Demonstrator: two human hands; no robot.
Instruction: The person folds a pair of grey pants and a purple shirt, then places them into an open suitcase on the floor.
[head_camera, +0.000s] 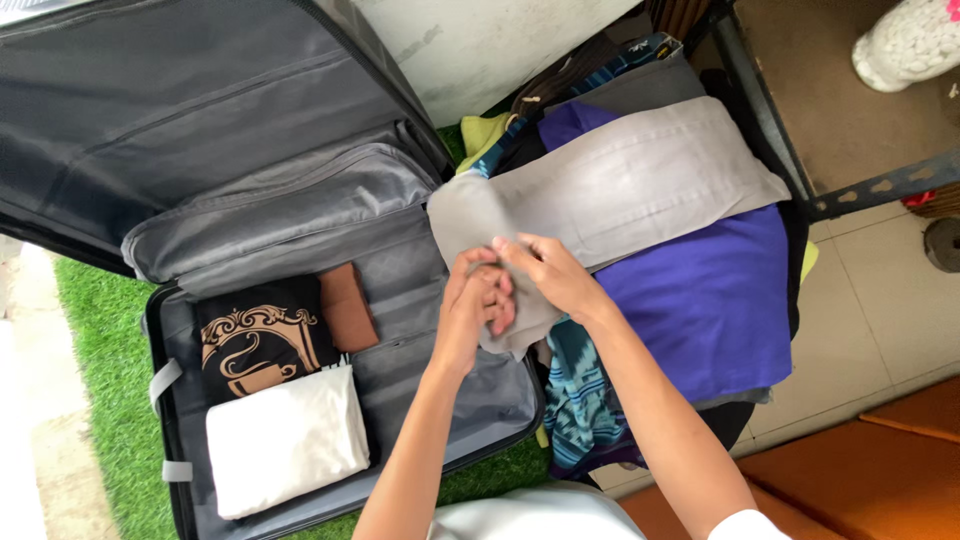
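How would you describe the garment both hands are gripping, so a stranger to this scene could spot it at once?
Start at the open grey suitcase, then look just right of it to the heap of clothes. On top lies the grey garment, its near end pinched by the left hand and right hand. Its pale, plain grey stands apart from the purple cloth underneath.

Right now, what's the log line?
left hand: grips grey garment | right hand: grips it too | garment: atop clothes pile | suitcase: open

- The suitcase lid (150, 90) is cut off at the top and left edges.
- The grey cloth (620, 185) hides most of the clothes pile under it.
- The left hand (475, 315) covers the cloth's near corner.
- The white thing (905, 40) is cut off at the top right.
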